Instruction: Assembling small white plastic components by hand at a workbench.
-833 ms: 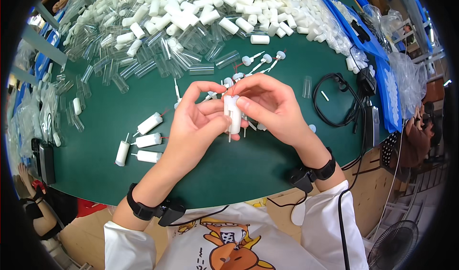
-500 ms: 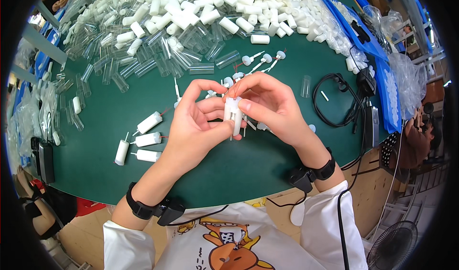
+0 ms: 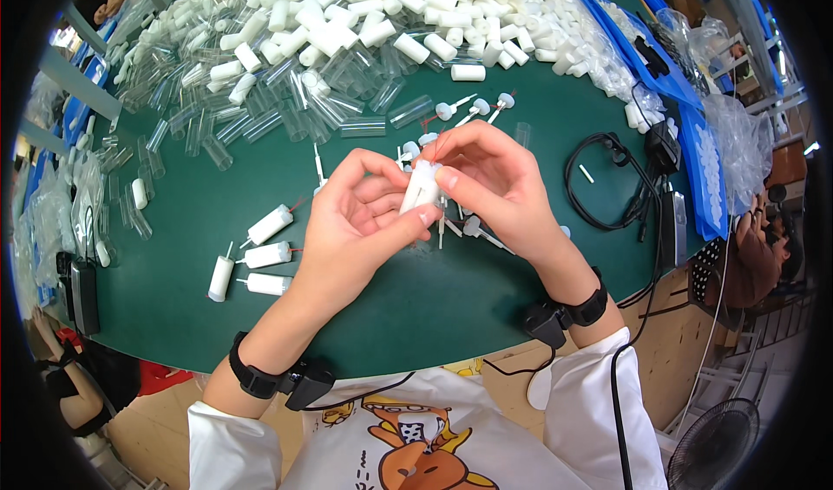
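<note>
Above the middle of the table, both hands hold one white foam cylinder (image 3: 420, 193) with a slit along its side and thin red wires at its upper end. The fingers of my left hand (image 3: 351, 212) lie behind it, and the thumb presses its lower part. My right hand (image 3: 495, 186) pinches the upper end between thumb and forefinger, by the wires. Just beyond the hands are several white stemmed pieces with round caps (image 3: 480, 107) and red wires. Left of my left hand lie several white cylinders (image 3: 270, 225) with thin stems sticking out.
A big heap of white foam cylinders (image 3: 373, 9) and clear tubes (image 3: 362, 127) covers the far side of the green table (image 3: 416, 316). A coiled black cable (image 3: 599, 182) and blue trays (image 3: 701, 165) are at the right. Other people sit beyond both table sides.
The foam cylinder has tilted, and its slit looks narrower. My left thumb has shifted slightly across it. A clear tube beyond my right hand now lies farther left and away.
</note>
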Action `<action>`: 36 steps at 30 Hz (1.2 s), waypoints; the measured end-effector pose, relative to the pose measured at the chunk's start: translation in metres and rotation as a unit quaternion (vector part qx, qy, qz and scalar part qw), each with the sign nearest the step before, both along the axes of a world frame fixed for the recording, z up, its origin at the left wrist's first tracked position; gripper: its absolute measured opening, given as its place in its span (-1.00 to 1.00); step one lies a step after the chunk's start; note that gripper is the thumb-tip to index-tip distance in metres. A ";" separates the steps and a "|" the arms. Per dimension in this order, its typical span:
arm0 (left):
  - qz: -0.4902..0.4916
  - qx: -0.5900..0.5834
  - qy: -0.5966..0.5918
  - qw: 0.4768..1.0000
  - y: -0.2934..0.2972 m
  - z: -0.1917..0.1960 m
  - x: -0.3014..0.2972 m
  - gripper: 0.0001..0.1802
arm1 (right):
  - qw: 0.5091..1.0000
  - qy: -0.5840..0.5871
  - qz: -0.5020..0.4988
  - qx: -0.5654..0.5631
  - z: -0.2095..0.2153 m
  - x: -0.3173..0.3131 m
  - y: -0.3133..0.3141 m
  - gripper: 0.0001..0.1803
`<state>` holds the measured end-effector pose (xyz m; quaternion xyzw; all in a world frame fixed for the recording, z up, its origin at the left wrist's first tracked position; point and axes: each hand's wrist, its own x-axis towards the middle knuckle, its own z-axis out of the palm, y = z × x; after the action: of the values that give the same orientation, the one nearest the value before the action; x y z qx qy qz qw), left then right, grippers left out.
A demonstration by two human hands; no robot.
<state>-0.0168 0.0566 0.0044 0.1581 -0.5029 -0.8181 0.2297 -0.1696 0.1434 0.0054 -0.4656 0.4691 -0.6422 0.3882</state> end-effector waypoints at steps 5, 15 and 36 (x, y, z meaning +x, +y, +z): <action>0.004 0.016 0.011 1.000 -0.002 -0.003 0.002 -0.77 | 0.997 -0.068 0.028 0.014 0.005 0.009 0.001 -0.73; 0.017 0.023 0.012 1.000 0.000 0.001 0.000 -0.82 | 0.997 -0.040 -0.026 0.053 0.010 0.001 0.002 -0.79; -0.008 0.022 -0.025 0.999 -0.001 0.001 0.002 -0.91 | 0.797 0.465 -0.215 0.321 0.009 -0.037 0.014 -0.66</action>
<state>-0.0149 0.0560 0.0051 0.1792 -0.4913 -0.8268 0.2071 -0.2068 0.1570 0.0148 -0.4439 0.8604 -0.2282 0.1030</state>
